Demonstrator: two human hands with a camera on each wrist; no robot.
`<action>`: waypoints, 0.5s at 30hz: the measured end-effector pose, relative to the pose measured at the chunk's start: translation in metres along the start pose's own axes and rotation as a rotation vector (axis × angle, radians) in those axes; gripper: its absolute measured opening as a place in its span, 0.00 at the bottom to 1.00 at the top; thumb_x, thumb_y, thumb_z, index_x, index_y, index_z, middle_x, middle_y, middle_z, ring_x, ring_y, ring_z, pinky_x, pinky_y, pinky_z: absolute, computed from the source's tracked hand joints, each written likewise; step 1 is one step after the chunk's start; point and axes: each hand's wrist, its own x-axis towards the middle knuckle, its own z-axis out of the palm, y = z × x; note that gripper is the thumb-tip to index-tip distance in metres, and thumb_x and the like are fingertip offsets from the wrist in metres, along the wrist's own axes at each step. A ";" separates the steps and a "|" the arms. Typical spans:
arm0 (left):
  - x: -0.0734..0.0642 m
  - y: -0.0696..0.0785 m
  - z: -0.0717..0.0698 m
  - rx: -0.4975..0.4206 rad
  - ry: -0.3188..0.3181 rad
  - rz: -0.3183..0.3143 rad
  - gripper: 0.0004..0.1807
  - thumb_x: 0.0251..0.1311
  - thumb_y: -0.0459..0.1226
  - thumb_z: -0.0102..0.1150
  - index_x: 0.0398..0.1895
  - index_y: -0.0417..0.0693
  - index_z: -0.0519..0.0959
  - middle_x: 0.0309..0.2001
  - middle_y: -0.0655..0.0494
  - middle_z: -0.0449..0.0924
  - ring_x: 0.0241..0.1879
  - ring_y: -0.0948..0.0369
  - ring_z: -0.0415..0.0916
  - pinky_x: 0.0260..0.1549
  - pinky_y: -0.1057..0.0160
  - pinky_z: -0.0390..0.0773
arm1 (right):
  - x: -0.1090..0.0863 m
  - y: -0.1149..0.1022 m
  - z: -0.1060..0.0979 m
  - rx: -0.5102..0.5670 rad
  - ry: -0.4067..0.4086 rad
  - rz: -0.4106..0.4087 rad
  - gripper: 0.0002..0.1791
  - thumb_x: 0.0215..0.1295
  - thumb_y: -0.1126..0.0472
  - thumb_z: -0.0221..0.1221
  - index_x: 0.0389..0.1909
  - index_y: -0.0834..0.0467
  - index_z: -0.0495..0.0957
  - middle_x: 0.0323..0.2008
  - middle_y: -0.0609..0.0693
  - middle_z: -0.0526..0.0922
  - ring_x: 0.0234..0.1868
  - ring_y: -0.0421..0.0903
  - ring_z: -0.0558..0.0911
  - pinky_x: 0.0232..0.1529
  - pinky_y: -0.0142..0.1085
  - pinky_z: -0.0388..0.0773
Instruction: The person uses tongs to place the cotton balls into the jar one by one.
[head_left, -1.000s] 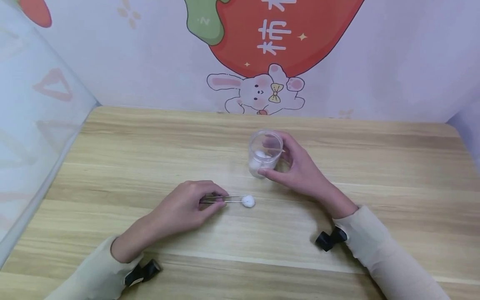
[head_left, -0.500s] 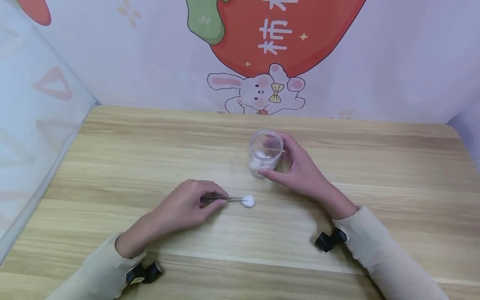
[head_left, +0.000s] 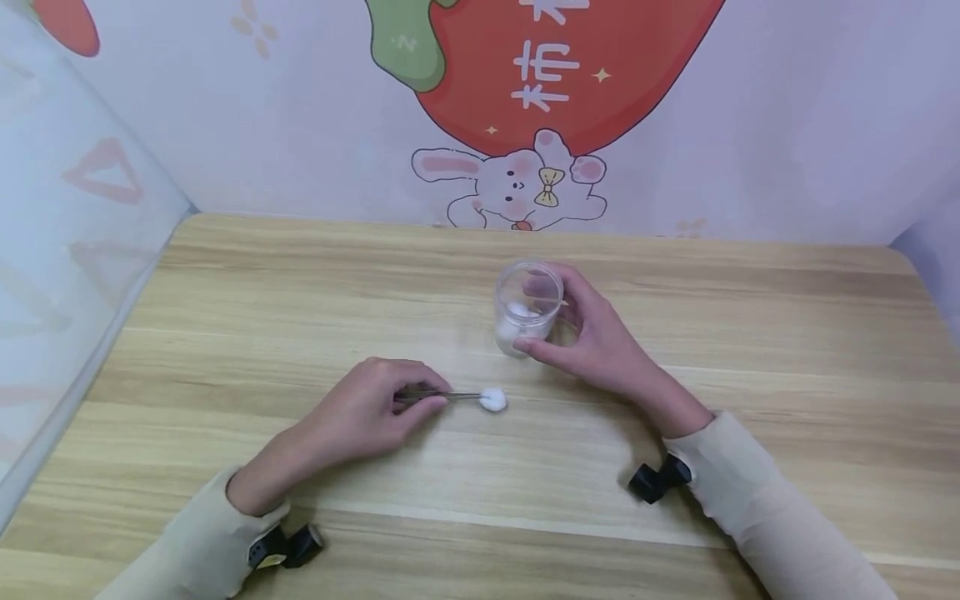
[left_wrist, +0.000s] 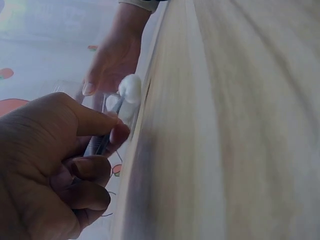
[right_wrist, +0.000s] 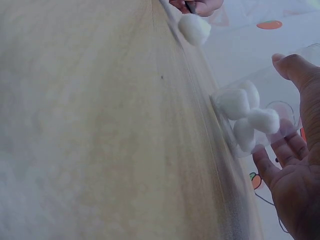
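My left hand (head_left: 375,407) pinches a pair of thin metal tweezers (head_left: 463,395) between thumb and fingers. Their tips are closed on a white cotton ball (head_left: 493,400), which in the right wrist view hangs just off the tabletop. To the right and farther back, my right hand (head_left: 592,333) holds a clear open jar (head_left: 528,292) round its side, thumb at the front and fingers behind. The jar stands upright on the table. Several more cotton balls (right_wrist: 235,104) lie in its bottom, seen through the wall in the right wrist view.
The wood-grain table (head_left: 300,292) meets a pale wall (head_left: 315,133) with a printed rabbit (head_left: 517,185) at the back. A pale side panel (head_left: 67,250) borders the left edge. Small black wrist cameras (head_left: 285,546) sit on both cuffs.
The tweezer arms, spread apart a second ago with the cotton ball lying at their tips, have been squeezed together on it. The right hand and jar have stayed in place.
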 end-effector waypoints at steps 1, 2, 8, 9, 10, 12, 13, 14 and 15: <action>-0.001 0.000 -0.001 -0.001 0.009 0.001 0.06 0.68 0.39 0.70 0.45 0.58 0.90 0.41 0.66 0.90 0.21 0.73 0.66 0.28 0.70 0.74 | 0.000 0.000 0.000 0.001 -0.001 0.001 0.46 0.56 0.69 0.77 0.74 0.55 0.67 0.68 0.54 0.77 0.70 0.48 0.77 0.75 0.51 0.74; -0.001 0.000 -0.002 -0.003 0.021 0.004 0.06 0.68 0.39 0.70 0.45 0.58 0.90 0.40 0.67 0.90 0.21 0.73 0.65 0.28 0.70 0.73 | 0.000 0.000 0.000 0.002 -0.003 0.002 0.45 0.57 0.69 0.77 0.74 0.55 0.66 0.68 0.54 0.77 0.70 0.49 0.77 0.75 0.51 0.73; -0.002 -0.002 -0.010 -0.031 0.102 0.064 0.06 0.67 0.38 0.71 0.44 0.59 0.90 0.35 0.68 0.88 0.20 0.72 0.61 0.22 0.70 0.68 | 0.000 -0.001 -0.001 -0.007 -0.001 0.003 0.46 0.56 0.69 0.77 0.74 0.54 0.67 0.68 0.52 0.77 0.70 0.48 0.77 0.75 0.51 0.74; -0.002 -0.003 -0.011 -0.034 0.118 0.077 0.06 0.67 0.37 0.71 0.44 0.58 0.90 0.35 0.68 0.88 0.20 0.72 0.61 0.21 0.71 0.67 | 0.000 -0.001 -0.001 -0.006 -0.001 0.002 0.46 0.56 0.69 0.77 0.74 0.55 0.67 0.68 0.52 0.77 0.70 0.48 0.77 0.75 0.51 0.74; -0.002 -0.003 -0.012 -0.036 0.132 0.090 0.06 0.67 0.37 0.72 0.44 0.57 0.90 0.35 0.67 0.88 0.20 0.72 0.61 0.21 0.71 0.67 | 0.000 -0.001 -0.001 -0.002 -0.001 0.001 0.46 0.56 0.69 0.77 0.74 0.55 0.67 0.68 0.52 0.77 0.70 0.48 0.77 0.75 0.51 0.74; -0.002 -0.004 -0.015 -0.040 0.157 0.113 0.06 0.66 0.36 0.72 0.44 0.56 0.90 0.35 0.67 0.88 0.20 0.72 0.61 0.21 0.71 0.66 | 0.000 0.000 -0.001 0.001 0.001 0.001 0.46 0.55 0.69 0.77 0.74 0.56 0.66 0.68 0.53 0.77 0.70 0.47 0.77 0.75 0.51 0.73; -0.002 -0.005 -0.016 -0.042 0.167 0.124 0.06 0.66 0.35 0.72 0.44 0.55 0.90 0.35 0.67 0.88 0.20 0.72 0.62 0.21 0.71 0.66 | 0.000 0.000 -0.001 0.006 0.001 0.001 0.46 0.55 0.70 0.78 0.74 0.56 0.66 0.68 0.53 0.77 0.70 0.47 0.77 0.75 0.50 0.73; -0.002 -0.005 -0.018 -0.047 0.176 0.133 0.06 0.66 0.35 0.72 0.43 0.55 0.90 0.35 0.66 0.88 0.20 0.72 0.62 0.21 0.72 0.66 | 0.000 0.000 0.000 0.006 0.000 0.002 0.46 0.55 0.70 0.78 0.74 0.57 0.66 0.68 0.53 0.77 0.70 0.47 0.77 0.75 0.50 0.73; -0.002 -0.005 -0.019 -0.050 0.185 0.139 0.06 0.66 0.34 0.72 0.43 0.54 0.90 0.35 0.66 0.88 0.21 0.72 0.62 0.21 0.72 0.66 | 0.000 0.000 0.000 0.007 -0.001 0.002 0.46 0.55 0.69 0.78 0.74 0.58 0.66 0.68 0.54 0.76 0.70 0.48 0.77 0.75 0.50 0.73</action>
